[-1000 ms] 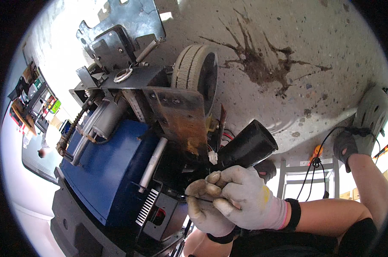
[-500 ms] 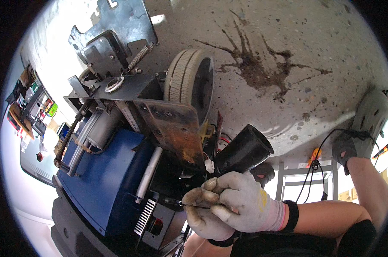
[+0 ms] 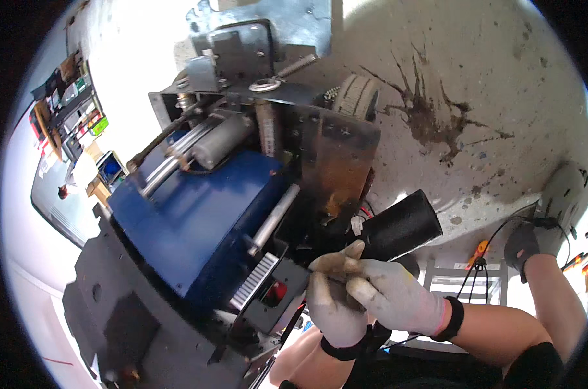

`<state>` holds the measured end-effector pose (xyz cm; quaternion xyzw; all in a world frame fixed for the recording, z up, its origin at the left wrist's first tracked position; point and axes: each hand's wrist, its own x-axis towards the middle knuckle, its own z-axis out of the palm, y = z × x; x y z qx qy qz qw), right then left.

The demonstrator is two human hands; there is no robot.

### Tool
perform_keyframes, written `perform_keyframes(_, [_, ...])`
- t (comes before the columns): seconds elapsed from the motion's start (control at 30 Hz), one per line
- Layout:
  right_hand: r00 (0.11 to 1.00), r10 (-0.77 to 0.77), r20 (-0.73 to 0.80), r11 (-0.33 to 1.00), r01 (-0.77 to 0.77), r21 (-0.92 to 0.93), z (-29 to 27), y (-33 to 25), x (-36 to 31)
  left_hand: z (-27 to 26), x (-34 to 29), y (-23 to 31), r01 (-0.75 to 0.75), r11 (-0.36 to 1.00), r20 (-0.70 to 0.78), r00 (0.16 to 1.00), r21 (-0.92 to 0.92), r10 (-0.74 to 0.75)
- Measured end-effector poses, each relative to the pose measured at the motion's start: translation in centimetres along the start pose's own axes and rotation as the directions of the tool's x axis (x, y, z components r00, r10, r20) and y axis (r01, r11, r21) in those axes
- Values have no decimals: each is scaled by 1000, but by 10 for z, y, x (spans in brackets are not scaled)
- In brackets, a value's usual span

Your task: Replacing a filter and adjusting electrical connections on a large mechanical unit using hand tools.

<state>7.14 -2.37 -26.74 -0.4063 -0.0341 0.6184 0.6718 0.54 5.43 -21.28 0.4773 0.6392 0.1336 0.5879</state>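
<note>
Both my hands wear pale work gloves with dirty fingertips and meet beside the machine's near right corner. My left hand is below, its fingers curled and pressed together. My right hand lies over it, thumb and fingers pinched at the left hand's fingertips. What they pinch is hidden among the fingers. Just beyond them lies a black cylinder, with a small white connector and thin wires at its left end. Left of the hands is a black bracket beside a white-ribbed strip.
The machine has a blue cover, a silver cylinder, a rusty plate and a wheel. A dark stain marks the floor. At right are a grey stool, a black cable and a bare leg.
The view has shifted, so the machine sits further right and looks tilted. My hands remain together; the thin dark piece seen at their fingertips before is now out of sight.
</note>
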Motion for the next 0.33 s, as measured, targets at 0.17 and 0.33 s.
perform_keyframes(0.17, [986,160,50,987,-159,-29,7,-10,-4,7,-1,8,46,997,51,998,-64,-43])
perform_keyframes(0.33, [955,297,10,946,-295,138,18,-2,-13,6,-3,12,74,986,108,992,-147,-59])
